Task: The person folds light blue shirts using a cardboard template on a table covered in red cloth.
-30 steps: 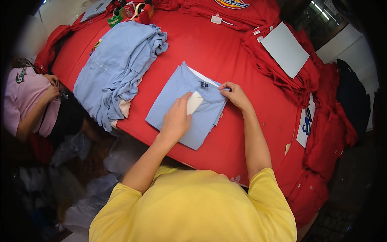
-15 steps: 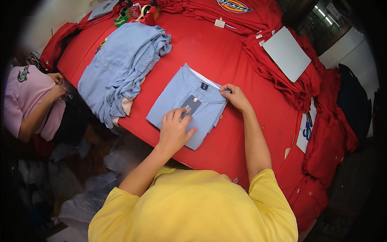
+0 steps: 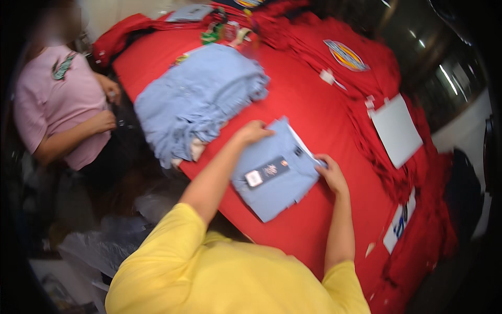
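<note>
Steadying the folded blue shirt (image 3: 297, 181) on the red table (image 3: 311, 123), likely to keep it square: right hand (image 3: 331, 174) pinches one corner of the white-edged side; left hand (image 3: 254, 132) is near the other, blurred, can't tell if gripping. Tag (image 3: 267, 173) lies on top, presumably for visibility.

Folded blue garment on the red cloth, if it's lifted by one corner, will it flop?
The folded blue garment would likely sag and unfold, since it looks like soft cloth in layers. The straight white strip along its upper edge might be a stiffener, perhaps keeping that side flatter. The dark tag lying on top may slide; whether it's attached isn't clear.
</note>
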Tool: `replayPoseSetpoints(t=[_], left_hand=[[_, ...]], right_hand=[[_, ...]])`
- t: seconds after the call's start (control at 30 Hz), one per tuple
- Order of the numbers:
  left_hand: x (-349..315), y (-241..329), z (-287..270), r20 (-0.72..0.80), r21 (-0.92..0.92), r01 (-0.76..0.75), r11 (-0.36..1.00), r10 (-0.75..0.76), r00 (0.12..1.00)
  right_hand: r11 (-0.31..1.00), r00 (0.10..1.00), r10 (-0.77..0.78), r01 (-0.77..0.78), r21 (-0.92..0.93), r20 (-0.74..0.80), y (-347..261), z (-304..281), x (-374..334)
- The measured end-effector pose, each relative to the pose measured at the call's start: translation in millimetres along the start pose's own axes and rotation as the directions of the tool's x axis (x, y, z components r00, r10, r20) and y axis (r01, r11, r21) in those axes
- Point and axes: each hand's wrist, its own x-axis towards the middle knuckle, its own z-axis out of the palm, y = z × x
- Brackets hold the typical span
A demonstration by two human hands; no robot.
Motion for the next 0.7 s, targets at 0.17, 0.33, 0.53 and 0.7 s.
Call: replayPoseSetpoints(t=[0.17, 0.33, 0.53, 0.7], left_hand=[[92, -31, 24, -0.064, 0.039, 0.034, 0.999, -0.032, 0.997], [80, 9, 30, 0.181, 0.124, -0.216, 0.968, 0.192, 0.965], [8, 41, -59, -0.001, -0.184, -0.326, 0.928, 0.331, 0.944], [-69, 44, -223, -0.429, -0.118, -0.331, 0.936, 0.252, 0.867]], right_hand=[[0.985, 0.999, 0.017, -0.022, -0.169, -0.030, -12, 7, 5], [0.966, 0.992, 0.122, -0.126, -0.226, -0.034, -26, -2, 8], [0.931, 0.957, 0.287, -0.268, -0.250, 0.043, -142, 17, 24], [0.912, 0.941, 0.058, 0.086, -0.401, 0.334, -291, 105, 117]])
